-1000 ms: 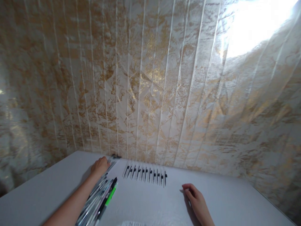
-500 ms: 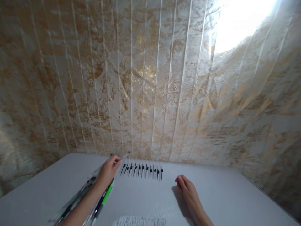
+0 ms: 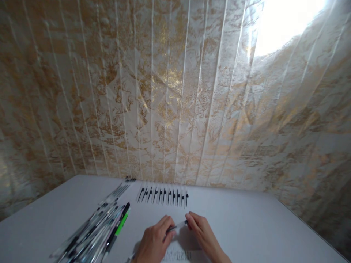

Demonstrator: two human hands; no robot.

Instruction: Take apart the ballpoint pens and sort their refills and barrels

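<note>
Patterned backdrop [image 3: 170,95] (gold, shiny) behind table [image 3: 246,226].

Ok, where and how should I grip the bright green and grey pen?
Probably pinch the green-grey pen across its green far half, coming from above right: white table borders that side, while a slim black pen crowds its left. It slants, so angle fingers square to it.
</note>
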